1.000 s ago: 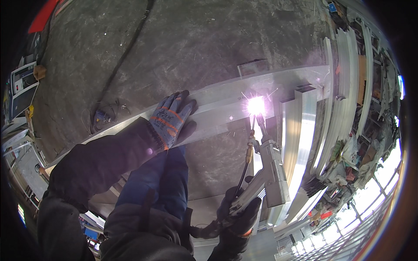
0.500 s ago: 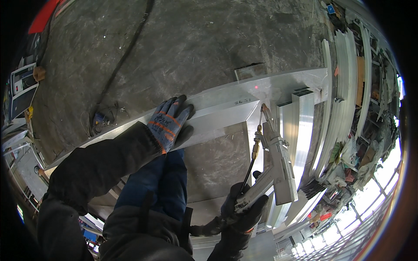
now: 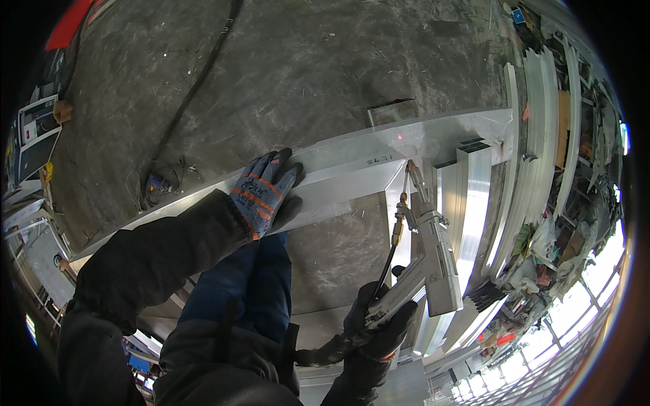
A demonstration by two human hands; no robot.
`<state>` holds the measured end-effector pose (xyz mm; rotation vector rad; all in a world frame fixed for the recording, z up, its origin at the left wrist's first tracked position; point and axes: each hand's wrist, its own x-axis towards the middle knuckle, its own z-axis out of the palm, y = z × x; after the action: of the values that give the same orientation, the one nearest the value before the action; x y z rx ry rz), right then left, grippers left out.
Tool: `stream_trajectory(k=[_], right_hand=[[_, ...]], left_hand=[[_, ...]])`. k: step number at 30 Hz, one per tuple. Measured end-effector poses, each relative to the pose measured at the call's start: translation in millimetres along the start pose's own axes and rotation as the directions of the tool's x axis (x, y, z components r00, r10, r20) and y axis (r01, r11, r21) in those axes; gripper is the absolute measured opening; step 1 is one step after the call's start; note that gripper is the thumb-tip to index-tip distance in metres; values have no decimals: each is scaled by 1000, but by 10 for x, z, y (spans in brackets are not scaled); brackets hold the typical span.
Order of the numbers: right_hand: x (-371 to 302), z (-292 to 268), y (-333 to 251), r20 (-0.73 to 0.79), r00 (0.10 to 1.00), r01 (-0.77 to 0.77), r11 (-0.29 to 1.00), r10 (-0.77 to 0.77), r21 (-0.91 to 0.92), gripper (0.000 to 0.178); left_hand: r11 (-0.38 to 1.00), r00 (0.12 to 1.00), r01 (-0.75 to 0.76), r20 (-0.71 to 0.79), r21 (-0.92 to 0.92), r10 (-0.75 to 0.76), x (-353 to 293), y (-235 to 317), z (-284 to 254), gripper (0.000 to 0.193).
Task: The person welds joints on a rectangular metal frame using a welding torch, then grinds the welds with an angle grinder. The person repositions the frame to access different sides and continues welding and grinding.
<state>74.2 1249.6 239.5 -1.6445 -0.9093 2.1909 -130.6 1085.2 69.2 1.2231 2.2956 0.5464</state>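
Observation:
My left hand (image 3: 263, 193), in a grey glove with orange stripes and dark fingertips, lies across a long silvery metal bar (image 3: 338, 174). Its fingers bend over the top face, and the thumb is against the near side. At the lower right my right hand (image 3: 380, 321), in a dark glove, is wrapped round the handle of a handheld laser welding gun (image 3: 433, 254). The gun's nozzle points at the corner where the bar meets a second bar (image 3: 397, 223), with a thin wire guide beside it. A red dot shows on the metal just beyond the tip.
Rectangular metal tubes (image 3: 472, 183) and long profiles (image 3: 539, 115) lie to the right, with piled scraps (image 3: 542, 240) farther out. A short metal piece (image 3: 391, 111) sits on the concrete floor beyond the bar. A black cable (image 3: 196, 88) crosses the floor at the upper left.
The gun has turned slightly, and its side faces up a little more. Its tip stays at the corner. The left hand keeps its place on the bar.

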Motion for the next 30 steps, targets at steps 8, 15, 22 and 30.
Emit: stream_trajectory(k=[8, 15, 22, 30], right_hand=[[4, -88, 18, 26, 1000, -10, 999, 8, 53, 65], [2, -50, 0, 20, 1000, 14, 999, -15, 34, 65], [-9, -49, -26, 68, 998, 0, 998, -4, 66, 64], [-11, -85, -7, 75, 997, -8, 1000, 6, 21, 70]], left_hand=[[1000, 1000, 1, 7, -7, -1, 3, 19, -36, 62], [1000, 1000, 5, 14, 9, -5, 3, 16, -30, 63], [999, 999, 42, 20, -25, -42, -8, 30, -36, 56], [999, 1000, 12, -7, -53, -13, 22, 24, -50, 57]])
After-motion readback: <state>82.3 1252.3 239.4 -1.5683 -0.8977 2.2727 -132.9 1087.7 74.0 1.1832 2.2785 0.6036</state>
